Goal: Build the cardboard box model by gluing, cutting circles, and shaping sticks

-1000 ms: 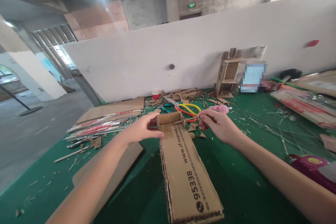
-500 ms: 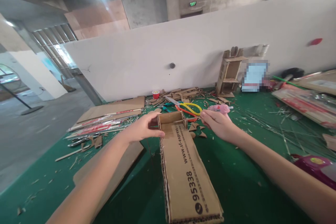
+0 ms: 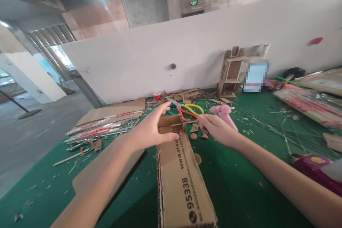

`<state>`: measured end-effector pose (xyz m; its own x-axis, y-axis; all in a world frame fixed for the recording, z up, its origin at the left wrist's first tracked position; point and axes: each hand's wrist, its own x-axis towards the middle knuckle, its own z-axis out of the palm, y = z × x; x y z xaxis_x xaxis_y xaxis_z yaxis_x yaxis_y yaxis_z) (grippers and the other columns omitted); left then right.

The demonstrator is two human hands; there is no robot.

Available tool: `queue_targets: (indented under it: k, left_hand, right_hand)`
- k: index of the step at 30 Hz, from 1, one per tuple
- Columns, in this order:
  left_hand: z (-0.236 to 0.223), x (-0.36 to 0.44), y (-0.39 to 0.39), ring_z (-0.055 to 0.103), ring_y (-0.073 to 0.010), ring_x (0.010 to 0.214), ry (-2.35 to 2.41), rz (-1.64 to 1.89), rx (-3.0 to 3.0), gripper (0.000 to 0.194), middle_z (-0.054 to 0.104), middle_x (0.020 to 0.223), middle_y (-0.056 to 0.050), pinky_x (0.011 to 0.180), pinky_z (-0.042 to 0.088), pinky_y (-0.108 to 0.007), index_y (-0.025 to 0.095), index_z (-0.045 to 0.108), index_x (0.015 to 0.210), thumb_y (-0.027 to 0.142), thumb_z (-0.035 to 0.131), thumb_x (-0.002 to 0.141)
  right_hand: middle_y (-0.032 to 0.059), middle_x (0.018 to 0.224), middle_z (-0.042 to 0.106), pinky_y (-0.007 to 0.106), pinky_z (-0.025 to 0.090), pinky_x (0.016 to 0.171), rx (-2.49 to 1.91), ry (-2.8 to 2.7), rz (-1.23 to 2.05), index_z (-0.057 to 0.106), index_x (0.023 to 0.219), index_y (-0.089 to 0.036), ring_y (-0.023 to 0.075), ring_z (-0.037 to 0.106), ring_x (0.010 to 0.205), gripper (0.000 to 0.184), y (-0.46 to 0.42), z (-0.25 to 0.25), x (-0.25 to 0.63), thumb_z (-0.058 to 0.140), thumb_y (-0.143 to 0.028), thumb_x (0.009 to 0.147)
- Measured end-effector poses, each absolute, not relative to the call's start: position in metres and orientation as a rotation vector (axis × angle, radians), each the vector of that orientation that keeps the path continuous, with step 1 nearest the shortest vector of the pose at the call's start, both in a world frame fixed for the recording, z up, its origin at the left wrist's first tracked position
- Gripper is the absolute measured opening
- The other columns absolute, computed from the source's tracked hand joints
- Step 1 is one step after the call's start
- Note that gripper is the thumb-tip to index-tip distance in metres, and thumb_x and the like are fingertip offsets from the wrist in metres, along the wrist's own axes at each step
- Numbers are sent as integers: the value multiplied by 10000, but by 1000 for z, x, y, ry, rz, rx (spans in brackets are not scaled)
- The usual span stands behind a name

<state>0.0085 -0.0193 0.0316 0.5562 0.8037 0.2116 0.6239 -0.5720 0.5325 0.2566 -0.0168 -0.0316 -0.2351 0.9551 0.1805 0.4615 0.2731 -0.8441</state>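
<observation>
A long cardboard box with printed lettering stands in front of me, its far end an open compartment. My left hand is open at the far left corner, thumb stretched over the top and fingers apart. To the right of the compartment, my right hand is closed in a pinch on a thin stick. The stick reaches to the box's side wall, and a pale length shows inside the compartment. Just beyond are scissors with yellow and orange handles, and a pink glue gun lies behind my right hand.
Cardboard scraps lie along the white partition. A small cardboard shelf stands at the back. Packaged sticks, pliers and a flat cardboard sheet are at left. A purple object sits at right.
My left hand has opened from its hold on the box's corner, its fingers lifting and thumb spreading across the top. My right hand, still pinched, has moved slightly closer to the box.
</observation>
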Motion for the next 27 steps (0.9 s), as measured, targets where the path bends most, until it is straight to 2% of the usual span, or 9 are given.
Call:
queue_targets:
  k: [3, 5, 8, 11, 16, 22, 27]
  left_hand:
    - [30, 28, -25, 499, -325, 1132, 1297, 677, 2599, 607, 590, 1205, -83, 928, 397, -484, 276, 522, 1217, 549, 667, 695]
    - [29, 36, -26, 546, -306, 1017, 1346, 697, 2672, 458, 656, 1026, -60, 853, 427, -454, 261, 613, 1047, 561, 654, 703]
    - [27, 39, -26, 579, -243, 855, 1319, 715, 2654, 360, 666, 891, -27, 754, 444, -382, 245, 628, 906, 561, 630, 732]
    - [27, 39, -25, 577, -204, 789, 1290, 751, 2612, 315, 656, 859, -10, 705, 436, -334, 227, 612, 834, 530, 630, 751]
    - [27, 39, -26, 579, -198, 778, 1271, 747, 2604, 299, 657, 840, -9, 690, 429, -322, 216, 609, 796, 508, 649, 744]
    - [27, 40, -26, 592, -203, 807, 1260, 768, 2595, 289, 669, 894, -3, 714, 436, -330, 241, 635, 872, 496, 663, 737]
    - [26, 40, -26, 596, -199, 791, 1278, 781, 2605, 286, 674, 881, -3, 698, 435, -322, 233, 634, 846, 491, 674, 727]
  right_hand:
    - [-30, 577, 448, 250, 360, 483, -1251, -1837, 920, 429, 679, -217, 122, 426, 511, 444, -22, -30, 257, 282, -564, 913]
    - [-27, 597, 469, 250, 370, 510, -1243, -1897, 898, 441, 690, -215, 124, 448, 538, 428, -25, -27, 257, 285, -539, 923]
    - [-23, 608, 489, 257, 372, 545, -1258, -1967, 796, 434, 667, -215, 128, 458, 562, 423, -30, -21, 253, 287, -508, 934]
    - [-25, 574, 473, 262, 352, 531, -1296, -1976, 711, 418, 633, -216, 129, 433, 532, 433, -32, -17, 247, 289, -499, 934]
    - [-19, 566, 456, 261, 333, 501, -1335, -1941, 733, 371, 587, -211, 122, 412, 514, 482, -34, -16, 242, 270, -546, 918]
    - [-25, 515, 402, 267, 303, 485, -1339, -1840, 812, 338, 547, -213, 115, 373, 476, 511, -35, -18, 233, 250, -559, 913]
    - [-23, 502, 403, 275, 329, 519, -1289, -1773, 910, 333, 518, -215, 122, 394, 494, 522, -35, -21, 224, 260, -546, 915]
